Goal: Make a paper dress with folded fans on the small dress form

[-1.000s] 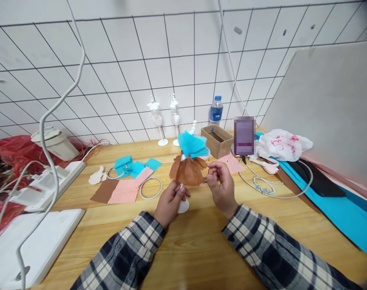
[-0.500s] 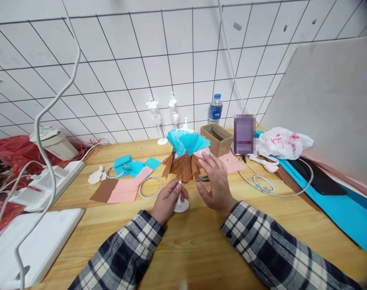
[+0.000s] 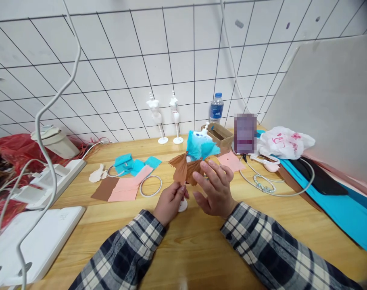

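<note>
Centrally, over the pale wooden table (image 3: pixel 183 249): one small white dress form (image 3: pixel 205 127) on a round base, tilted, clad in ruffled turquoise crepe paper (image 3: pixel 195 147) above and pleated brown crepe paper (image 3: pixel 180 171) below. Left hand (image 3: pixel 170 201): thumb and fingers pinched around its stand, just above the base. Right hand (image 3: pixel 218 187): released, fingers spread and slightly curled next to the brown pleats; whether the fingertips touch them, I cannot tell from where I stand. Behind, near the tiled wall: two bare white dress forms (image 3: pixel 165 117), upright; one clear bottle with blue label and cap (image 3: pixel 216 108); one open brown cardboard box (image 3: pixel 221 139). Near the box: one sheet of pink crepe paper (image 3: pixel 231 162). On the left hand's side: folded turquoise paper pieces (image 3: pixel 123 164), overlapping pink and brown sheets (image 3: pixel 123 190), one pale ring-shaped loop (image 3: pixel 151 186) just beside them. On the right hand's side: one beaded bracelet (image 3: pixel 263 184), one white plastic bag with red print (image 3: pixel 284 143), one flat black object (image 3: pixel 322 179) upon long turquoise sheets (image 3: pixel 347 217).
</note>
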Demonstrator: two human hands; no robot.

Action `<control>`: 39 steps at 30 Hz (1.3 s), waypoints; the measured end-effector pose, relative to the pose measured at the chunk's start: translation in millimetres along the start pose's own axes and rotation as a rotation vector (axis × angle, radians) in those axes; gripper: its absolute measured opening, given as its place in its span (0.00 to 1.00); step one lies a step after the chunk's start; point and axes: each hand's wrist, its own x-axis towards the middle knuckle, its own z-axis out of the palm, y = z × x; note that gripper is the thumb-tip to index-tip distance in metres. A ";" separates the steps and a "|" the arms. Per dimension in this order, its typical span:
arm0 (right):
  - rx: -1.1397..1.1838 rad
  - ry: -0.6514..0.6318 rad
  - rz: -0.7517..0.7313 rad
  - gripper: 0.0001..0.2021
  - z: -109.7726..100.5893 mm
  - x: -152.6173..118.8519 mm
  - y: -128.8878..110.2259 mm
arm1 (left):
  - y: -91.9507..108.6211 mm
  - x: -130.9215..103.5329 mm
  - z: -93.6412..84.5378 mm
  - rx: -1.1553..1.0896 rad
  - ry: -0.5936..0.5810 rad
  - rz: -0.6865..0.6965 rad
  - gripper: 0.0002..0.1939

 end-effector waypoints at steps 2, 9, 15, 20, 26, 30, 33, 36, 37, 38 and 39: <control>-0.026 -0.103 0.000 0.33 0.0 1.9 -1.1 | 0.7 -1.8 0.5 0.056 0.013 0.016 0.17; -0.010 -0.296 0.078 0.33 3.2 7.6 4.2 | 12.9 -2.9 0.7 0.020 -0.079 0.047 0.19; -0.040 -0.249 0.020 0.35 9.2 5.6 3.7 | 12.3 -4.8 4.4 -0.313 -0.178 -0.009 0.18; 0.086 -0.141 -0.173 0.27 11.2 -15.6 2.3 | 13.6 -4.5 -0.5 -0.466 -0.136 -0.071 0.14; 0.076 -0.086 0.036 0.31 9.4 -15.5 10.6 | 14.7 -1.5 -8.9 -0.633 -0.123 -0.074 0.18; 0.286 -0.142 0.099 0.31 7.1 0.0 9.5 | 12.9 -2.7 -9.4 -0.704 -0.175 -0.055 0.15; 0.358 -0.195 0.134 0.30 6.2 3.5 5.2 | 12.9 -3.2 -9.3 -0.713 -0.195 -0.041 0.16; 0.410 -0.107 0.100 0.30 7.0 -0.2 -1.2 | 12.7 -2.9 -11.0 -0.748 -0.176 -0.082 0.15; 0.454 -0.029 0.116 0.31 7.5 -1.7 -3.7 | 12.0 -2.5 -12.0 -0.770 -0.171 -0.102 0.14; 0.502 0.044 0.165 0.32 7.8 -3.0 -6.1 | 10.9 -1.9 -13.1 -0.797 -0.172 -0.120 0.14; 0.543 0.092 0.238 0.33 7.8 -3.7 -8.3 | 9.4 -1.3 -14.1 -0.825 -0.185 -0.136 0.15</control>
